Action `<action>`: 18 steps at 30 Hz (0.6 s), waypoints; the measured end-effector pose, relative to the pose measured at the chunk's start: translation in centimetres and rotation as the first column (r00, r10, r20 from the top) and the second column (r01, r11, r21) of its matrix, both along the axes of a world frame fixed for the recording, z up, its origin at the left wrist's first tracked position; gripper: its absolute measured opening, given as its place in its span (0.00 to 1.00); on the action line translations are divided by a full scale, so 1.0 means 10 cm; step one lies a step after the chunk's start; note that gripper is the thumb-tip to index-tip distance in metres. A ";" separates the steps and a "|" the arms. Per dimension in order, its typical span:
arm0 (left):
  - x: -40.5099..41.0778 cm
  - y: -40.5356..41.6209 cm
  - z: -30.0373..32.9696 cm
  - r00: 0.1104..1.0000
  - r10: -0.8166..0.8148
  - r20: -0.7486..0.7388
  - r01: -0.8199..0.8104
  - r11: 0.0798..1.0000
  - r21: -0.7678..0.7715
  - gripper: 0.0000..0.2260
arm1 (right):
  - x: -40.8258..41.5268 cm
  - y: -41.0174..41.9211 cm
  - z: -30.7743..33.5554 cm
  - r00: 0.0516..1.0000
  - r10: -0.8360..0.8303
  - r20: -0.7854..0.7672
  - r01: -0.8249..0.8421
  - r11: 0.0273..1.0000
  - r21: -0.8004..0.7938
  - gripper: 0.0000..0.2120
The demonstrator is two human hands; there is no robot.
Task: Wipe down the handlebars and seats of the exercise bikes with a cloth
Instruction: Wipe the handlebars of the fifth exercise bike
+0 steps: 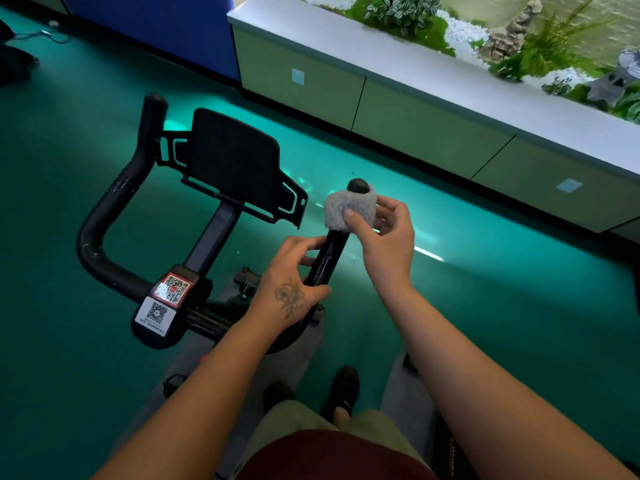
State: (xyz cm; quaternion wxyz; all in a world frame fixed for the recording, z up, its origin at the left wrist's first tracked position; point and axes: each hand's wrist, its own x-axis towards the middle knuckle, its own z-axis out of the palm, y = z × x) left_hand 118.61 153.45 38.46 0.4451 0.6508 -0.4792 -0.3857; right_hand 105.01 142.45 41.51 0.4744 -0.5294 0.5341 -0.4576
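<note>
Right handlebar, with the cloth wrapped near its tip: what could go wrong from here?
1. The grey cloth is only pinched around the right handlebar by the right hand; it could slide off the tip and drop.
2. The left hand covers the lower bar, so that stretch may get skipped.
3. The left handlebar looks untouched.

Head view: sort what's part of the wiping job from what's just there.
Job: grey cloth, right handlebar, left handlebar, right hand, left hand.
Just there: tablet holder, QR stickers, planter ledge, floor cable.
</note>
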 end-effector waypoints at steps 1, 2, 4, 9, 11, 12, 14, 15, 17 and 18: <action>0.00 0.00 0.00 1.000 -0.002 -0.006 0.002 1.000 0.001 0.34 | 0.01 -0.05 0.03 1.000 -0.015 0.015 0.015 1.000 -0.006 0.21; 0.00 0.01 0.01 1.000 -0.003 -0.010 0.003 1.000 0.001 0.34 | 0.02 -0.10 0.06 1.000 -0.019 0.021 0.019 1.000 -0.008 0.21; 0.00 0.01 0.01 1.000 -0.004 -0.020 0.004 1.000 0.003 0.34 | 0.01 -0.15 0.07 1.000 0.000 0.020 0.000 1.000 0.001 0.21; 0.00 0.00 -0.01 0.999 0.001 -0.038 -0.001 1.000 -0.008 0.34 | -0.07 -0.01 -0.05 0.999 0.050 -0.008 -0.050 0.998 0.048 0.22; 0.00 0.00 0.00 1.000 0.005 -0.031 -0.005 1.000 -0.001 0.34 | -0.11 0.11 -0.13 0.996 0.088 -0.022 -0.086 0.994 0.071 0.22; 0.00 -0.01 0.01 1.000 0.006 -0.027 -0.006 1.000 0.002 0.35 | -0.13 0.14 -0.17 0.995 0.101 -0.028 -0.098 0.992 0.075 0.21; 0.00 -0.01 0.01 1.000 0.013 -0.027 -0.013 1.000 0.005 0.34 | -0.12 0.17 -0.19 0.995 0.097 -0.023 -0.095 0.993 0.074 0.20; 0.00 -0.01 0.01 0.999 0.014 -0.028 -0.014 1.000 0.005 0.34 | -0.11 0.14 -0.17 0.996 0.083 -0.018 -0.081 0.995 0.065 0.21; 0.01 -0.01 0.01 1.000 0.008 -0.027 -0.008 1.000 0.007 0.34 | -0.07 0.03 -0.09 0.999 0.046 0.005 -0.047 0.998 0.038 0.22; 0.01 -0.01 0.01 1.000 0.004 -0.029 -0.004 1.000 0.007 0.34 | -0.05 -0.04 -0.04 0.999 0.029 0.023 -0.030 0.999 0.024 0.22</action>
